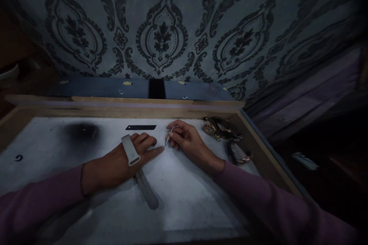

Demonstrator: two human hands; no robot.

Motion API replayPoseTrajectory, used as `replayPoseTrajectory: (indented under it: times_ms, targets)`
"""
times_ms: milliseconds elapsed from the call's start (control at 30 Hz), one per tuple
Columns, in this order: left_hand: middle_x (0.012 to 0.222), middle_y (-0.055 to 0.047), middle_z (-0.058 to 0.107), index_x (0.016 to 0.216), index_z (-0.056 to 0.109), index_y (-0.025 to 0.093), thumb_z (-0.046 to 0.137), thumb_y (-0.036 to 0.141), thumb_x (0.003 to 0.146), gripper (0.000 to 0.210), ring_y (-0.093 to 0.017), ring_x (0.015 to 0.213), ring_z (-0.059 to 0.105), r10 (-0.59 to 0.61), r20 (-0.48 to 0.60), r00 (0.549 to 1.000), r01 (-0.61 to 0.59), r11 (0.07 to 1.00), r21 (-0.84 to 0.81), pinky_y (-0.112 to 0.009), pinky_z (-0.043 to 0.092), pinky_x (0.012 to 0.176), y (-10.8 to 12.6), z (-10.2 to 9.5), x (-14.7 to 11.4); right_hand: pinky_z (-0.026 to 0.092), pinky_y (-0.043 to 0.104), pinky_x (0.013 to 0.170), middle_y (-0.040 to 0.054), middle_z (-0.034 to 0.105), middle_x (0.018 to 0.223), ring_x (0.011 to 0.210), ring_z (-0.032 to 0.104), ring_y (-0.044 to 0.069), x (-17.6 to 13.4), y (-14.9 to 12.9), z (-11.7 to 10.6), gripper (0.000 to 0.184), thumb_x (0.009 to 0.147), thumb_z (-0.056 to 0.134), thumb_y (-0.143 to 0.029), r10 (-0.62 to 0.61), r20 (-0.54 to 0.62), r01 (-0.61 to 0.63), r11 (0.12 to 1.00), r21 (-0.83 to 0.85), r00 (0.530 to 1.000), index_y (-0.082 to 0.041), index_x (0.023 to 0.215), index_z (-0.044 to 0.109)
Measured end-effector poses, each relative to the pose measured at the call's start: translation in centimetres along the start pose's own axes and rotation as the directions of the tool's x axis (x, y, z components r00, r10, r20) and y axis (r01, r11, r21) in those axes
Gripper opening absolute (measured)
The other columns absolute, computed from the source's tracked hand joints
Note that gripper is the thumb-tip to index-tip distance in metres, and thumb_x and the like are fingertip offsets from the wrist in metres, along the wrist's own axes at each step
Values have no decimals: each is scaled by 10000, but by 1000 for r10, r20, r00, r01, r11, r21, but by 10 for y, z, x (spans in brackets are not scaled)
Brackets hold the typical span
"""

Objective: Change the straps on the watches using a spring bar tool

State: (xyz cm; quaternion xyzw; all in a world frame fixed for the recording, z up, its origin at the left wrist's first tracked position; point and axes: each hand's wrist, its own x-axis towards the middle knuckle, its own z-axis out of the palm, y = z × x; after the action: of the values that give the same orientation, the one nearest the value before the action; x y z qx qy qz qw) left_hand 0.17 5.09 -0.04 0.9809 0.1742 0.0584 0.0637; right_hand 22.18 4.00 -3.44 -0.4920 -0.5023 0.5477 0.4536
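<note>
1. Far left: small dark curved mark [18,158] on the white floor of a wooden-sided tray [17,120]; a dark patch [79,134] lies right of it.
2. My left hand [123,160] is palm down, fingers bent, thumb stretched rightward. Cannot tell whether it grips anything; the underside is hidden.
3. Grey watch strap [148,193]: one part lies across the back of my left hand, the other emerges below it onto the tray floor.
4. Flat dark blade [140,127] lies just beyond my left fingers.
5. Thin metal tool [168,138] sits pinched in my right hand [186,139], tip down, just beside my left thumb.
6. Right: watches [211,127] and a bracelet-like band [238,155] near the tray's right wall.
</note>
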Motion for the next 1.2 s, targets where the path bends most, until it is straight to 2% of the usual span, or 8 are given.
replayPoseTrajectory:
  times_ms: [233,400,633,700,800,933,1033,1200]
  targets:
    - [1103,-104,535,1270,468,187,318,155,1006,305,-231,973,476,-6,1,1000,6,1000,-7,-372,428,807,0,0,1,409,211,467,-37,601,583,506,558,109,-3,0,-1,179,769,676,-294,-8,-16,8,1000,29,1000,-195,827,538]
    - [1153,-112,526,1310,438,185,330,144,993,337,-242,991,490,-10,17,1000,10,1000,21,-368,421,793,-1,1,0,414,212,470,-15,622,593,509,555,108,-6,-5,-9,250,745,731,-356,14,31,-14,1000,15,999,-184,757,551]
    - [1141,-111,539,1342,396,202,304,144,999,360,-230,983,500,1,-3,1000,-1,1000,-13,-362,417,811,-1,-2,0,344,210,436,-46,521,524,458,451,87,-9,-19,-22,309,701,777,-395,73,136,-45,978,-204,988,-176,640,568]
    - [1173,-120,529,1354,386,199,318,143,994,370,-234,993,492,-9,17,1000,9,1000,-8,-372,410,820,-1,-2,-1,350,215,468,-38,516,535,493,451,96,-10,-23,-24,280,747,736,-363,16,193,51,940,-339,981,-175,623,570]
    - [1194,-118,522,1342,408,199,313,177,1003,353,-236,1002,486,-29,27,999,30,999,-34,-374,399,821,1,-1,-1,346,214,498,-26,543,564,530,469,107,-13,-25,-25,173,805,657,-255,-51,279,204,808,-552,959,-175,661,605]
    - [1153,-87,540,1259,480,197,255,213,1025,325,-217,1007,478,-66,29,997,68,992,-106,-369,385,856,4,-2,1,311,210,494,-40,526,547,501,463,101,-19,-24,-22,134,838,599,-192,-42,331,273,668,-692,943,-183,705,590]
    - [1176,-81,541,1240,488,196,271,185,1019,309,-209,1014,474,-75,51,996,81,989,-126,-359,376,861,6,-1,2,290,211,498,-48,506,540,492,442,98,-21,-25,-20,147,852,580,-181,-43,344,293,630,-720,938,-187,706,562]
    - [1187,-92,541,1247,474,185,246,192,1025,318,-217,1031,472,-84,6,996,84,983,-163,-370,382,883,8,-1,-1,277,216,512,-51,501,549,497,436,98,-21,-27,-18,149,844,574,-151,-23,343,283,622,-730,939,-189,704,542]
